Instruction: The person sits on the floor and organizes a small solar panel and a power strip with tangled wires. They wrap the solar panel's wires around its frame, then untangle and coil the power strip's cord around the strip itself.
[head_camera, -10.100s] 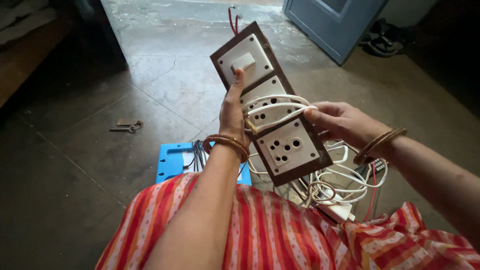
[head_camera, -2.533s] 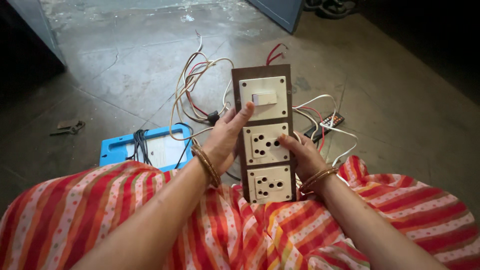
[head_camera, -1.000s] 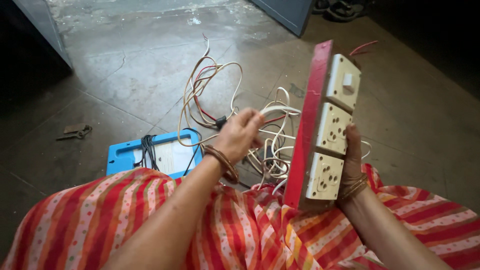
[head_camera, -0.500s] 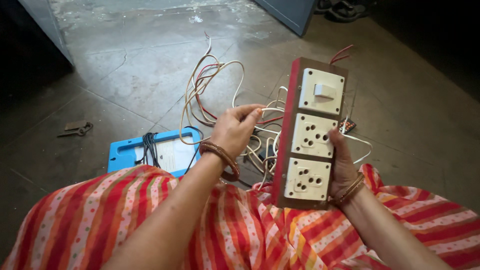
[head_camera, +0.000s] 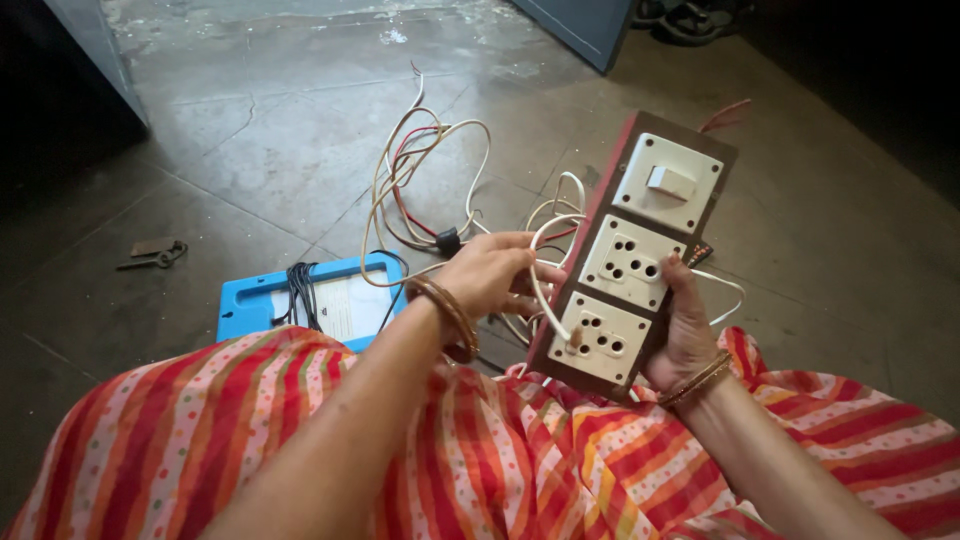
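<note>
Fingers of the left hand (head_camera: 490, 275) pinch a white wire (head_camera: 538, 275), its bare tip at the lowest socket of the switchboard (head_camera: 635, 260). Right hand (head_camera: 685, 325) wraps closed around the board's edge at 4 o'clock, tilting it above the striped lap. At 9 o'clock, a blue case (head_camera: 240, 310) lies on the floor (head_camera: 250, 150).

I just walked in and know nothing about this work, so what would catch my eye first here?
Most striking is the brown switchboard with one white switch and two white sockets, tilted up over the lap in the right hand. Beside it the left hand holds a looping white wire whose bare end reaches the lowest socket. Behind them, tangled wires sprawl on the floor, with a blue tray to the left.
</note>
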